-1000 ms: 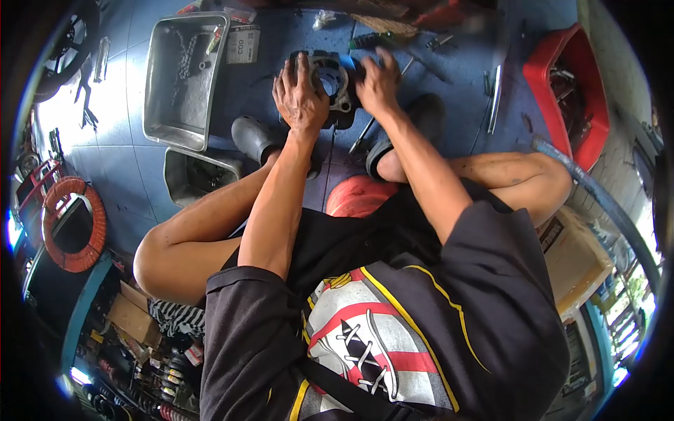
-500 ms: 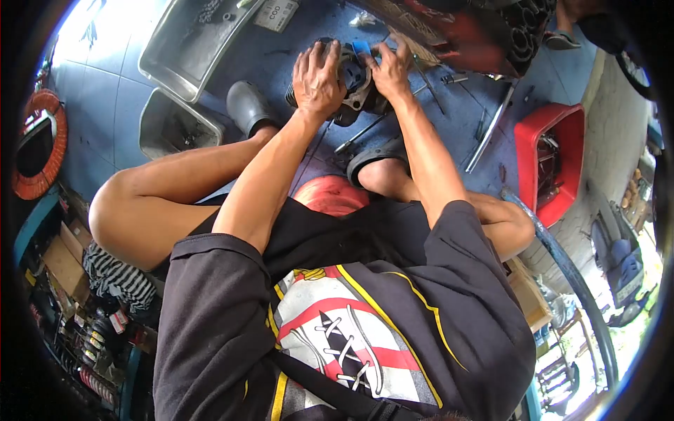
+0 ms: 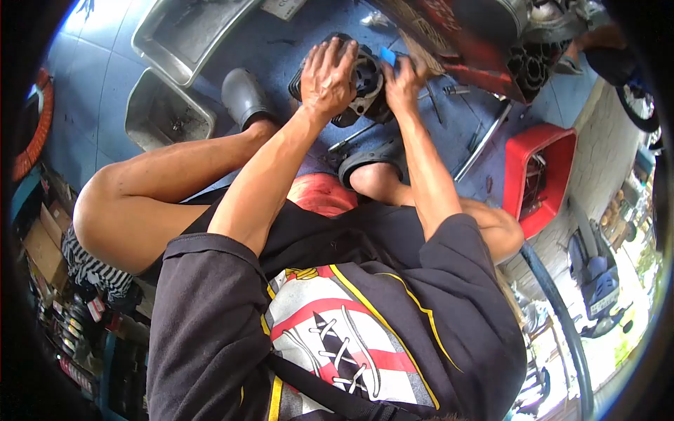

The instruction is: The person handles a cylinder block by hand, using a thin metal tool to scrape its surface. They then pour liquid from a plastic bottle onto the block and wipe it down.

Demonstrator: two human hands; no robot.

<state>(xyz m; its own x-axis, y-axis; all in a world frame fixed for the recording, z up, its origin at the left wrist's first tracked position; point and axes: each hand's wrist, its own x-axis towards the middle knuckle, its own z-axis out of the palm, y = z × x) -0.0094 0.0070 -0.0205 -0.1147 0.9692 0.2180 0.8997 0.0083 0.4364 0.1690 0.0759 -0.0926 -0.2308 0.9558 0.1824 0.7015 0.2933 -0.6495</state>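
A dark metal engine part (image 3: pixel 366 76) with a round opening sits on the blue tiled floor between my feet. My left hand (image 3: pixel 328 78) lies over its left side, fingers stretched forward and resting on the metal. At the right side of the part, my right hand (image 3: pixel 405 81) has its fingers closed round a small blue piece (image 3: pixel 388 56). The blue piece sticks up beside the part's upper right edge. The fingertips of my right hand are partly blurred.
Two grey metal trays (image 3: pixel 149 42) (image 3: pixel 133 116) stand at the upper left. A red bin (image 3: pixel 514 186) holding metal items is at the right. Long metal rods (image 3: pixel 483 140) lie on the floor near it. A red and black engine-like object is at the upper right.
The camera view has shifted slightly. My right hand and the blue piece have moved a little to the right, away from the opening. My left hand remains on the part.
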